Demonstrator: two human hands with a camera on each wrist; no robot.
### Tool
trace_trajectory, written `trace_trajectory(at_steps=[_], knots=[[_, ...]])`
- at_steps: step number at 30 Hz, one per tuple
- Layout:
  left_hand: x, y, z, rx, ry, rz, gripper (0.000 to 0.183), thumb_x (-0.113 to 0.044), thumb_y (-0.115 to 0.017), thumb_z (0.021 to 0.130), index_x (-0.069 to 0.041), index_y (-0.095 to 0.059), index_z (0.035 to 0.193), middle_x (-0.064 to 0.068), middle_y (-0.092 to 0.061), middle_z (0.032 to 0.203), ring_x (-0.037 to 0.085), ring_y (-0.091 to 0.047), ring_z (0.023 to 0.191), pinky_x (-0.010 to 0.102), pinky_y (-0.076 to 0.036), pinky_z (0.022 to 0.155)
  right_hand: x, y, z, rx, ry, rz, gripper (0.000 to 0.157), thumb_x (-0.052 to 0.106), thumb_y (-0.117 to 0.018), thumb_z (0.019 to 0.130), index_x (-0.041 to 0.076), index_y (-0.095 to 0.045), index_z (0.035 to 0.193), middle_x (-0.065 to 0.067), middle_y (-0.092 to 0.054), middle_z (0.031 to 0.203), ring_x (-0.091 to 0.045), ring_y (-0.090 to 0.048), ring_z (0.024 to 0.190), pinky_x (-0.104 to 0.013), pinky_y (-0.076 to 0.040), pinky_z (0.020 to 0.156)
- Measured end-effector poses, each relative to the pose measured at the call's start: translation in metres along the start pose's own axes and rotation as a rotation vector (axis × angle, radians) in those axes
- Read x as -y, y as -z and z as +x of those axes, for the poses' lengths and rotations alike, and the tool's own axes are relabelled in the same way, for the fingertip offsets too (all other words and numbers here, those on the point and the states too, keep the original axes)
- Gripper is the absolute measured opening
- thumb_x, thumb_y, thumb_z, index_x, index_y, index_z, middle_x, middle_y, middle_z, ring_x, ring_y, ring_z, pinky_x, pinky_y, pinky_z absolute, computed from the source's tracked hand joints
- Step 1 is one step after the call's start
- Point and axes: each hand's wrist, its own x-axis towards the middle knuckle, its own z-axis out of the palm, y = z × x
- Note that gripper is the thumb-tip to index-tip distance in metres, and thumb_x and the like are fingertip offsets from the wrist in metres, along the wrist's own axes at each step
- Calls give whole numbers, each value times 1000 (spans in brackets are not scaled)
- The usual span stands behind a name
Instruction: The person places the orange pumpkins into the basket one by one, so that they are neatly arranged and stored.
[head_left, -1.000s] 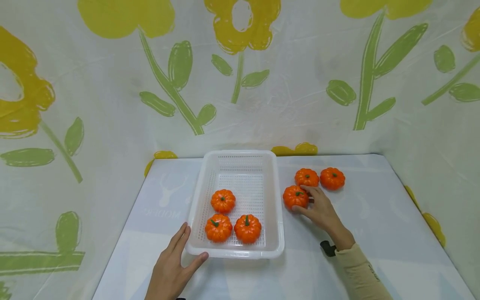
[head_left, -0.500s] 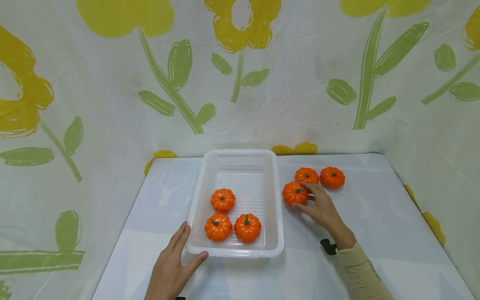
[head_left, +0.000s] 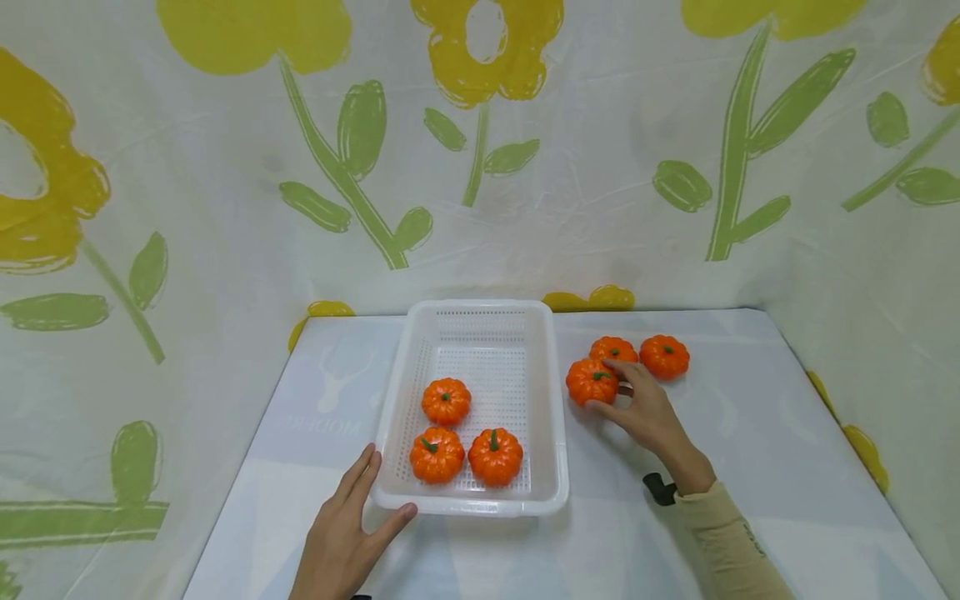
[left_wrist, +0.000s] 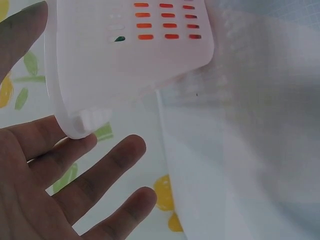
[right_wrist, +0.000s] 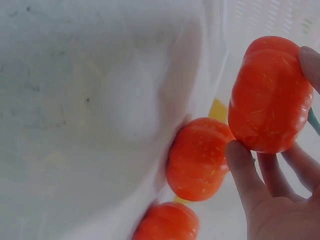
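Note:
My right hand (head_left: 648, 412) grips a small orange toy pumpkin (head_left: 588, 383) with a green stem, thumb on its near side and fingertips on its far side. In the right wrist view this held pumpkin (right_wrist: 270, 95) is raised above the table. Just behind it lie two more pumpkins, a near one (head_left: 613, 348) partly covered and another (head_left: 664, 357) to its right. My left hand (head_left: 341, 525) rests at the near left corner of a white plastic basket (head_left: 480, 507), fingers extended. The left wrist view shows those fingertips against the basket's rim (left_wrist: 75, 131).
Three pumpkins sit inside the basket: one (head_left: 446, 402) in the middle, one (head_left: 437, 456) at near left and one (head_left: 496, 457) at near right. A flower-printed cloth (head_left: 600, 167) hangs behind the pale table (head_left: 765, 450) and along its sides.
The gripped pumpkin has risen slightly in the head view, covering more of the pumpkin behind it. My right hand has moved with it; my left hand and the basket stay put.

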Motion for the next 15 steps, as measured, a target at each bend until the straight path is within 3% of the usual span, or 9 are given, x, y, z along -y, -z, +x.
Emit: trace_trajectory(at_steps=[9, 15], knots=[[-1, 0, 0, 19, 13, -2, 101, -73, -68, 81, -8, -43, 154, 8, -39, 160, 41, -57, 125, 61, -52, 94, 5, 7, 5, 2, -24, 8, 79, 29, -88, 81, 1, -50, 144, -19, -52, 138, -36, -54, 122, -53, -52, 100], [1, 0, 0, 3, -11, -11, 99, -70, -71, 82, -7, -44, 153, 8, -40, 160, 41, -58, 125, 61, -52, 94, 11, 13, 13, -7, 32, 14, 78, 31, -88, 81, 5, -51, 144, -17, -50, 144, -35, -54, 124, -54, -50, 101]])
